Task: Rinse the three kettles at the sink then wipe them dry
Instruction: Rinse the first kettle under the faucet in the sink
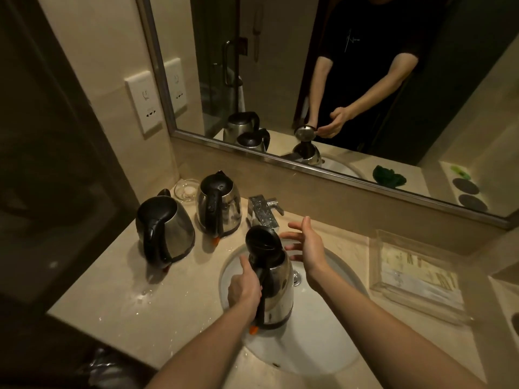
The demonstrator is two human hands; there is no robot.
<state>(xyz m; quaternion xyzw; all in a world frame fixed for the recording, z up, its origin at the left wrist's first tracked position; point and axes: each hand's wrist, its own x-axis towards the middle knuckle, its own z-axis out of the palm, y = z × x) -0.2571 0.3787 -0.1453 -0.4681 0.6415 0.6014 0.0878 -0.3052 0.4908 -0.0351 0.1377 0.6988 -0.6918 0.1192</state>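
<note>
Over the sink (317,341), the left hand (244,287) grips the handle of the open-lidded kettle (278,290), which is upright. The right hand (306,245) hovers beside the lid, fingers spread, holding nothing. Best to bring the mouth under the tap (264,211) just beyond the right hand, then swirl gently. A second kettle (179,228) and a third kettle (224,209) stand on the worktop (112,290), left of the left hand.

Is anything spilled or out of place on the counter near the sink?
Yes. Water drops lie on the counter before the front kettle, left of the sink. That kettle and the back kettle stand upright; nothing else looks odd.
</note>
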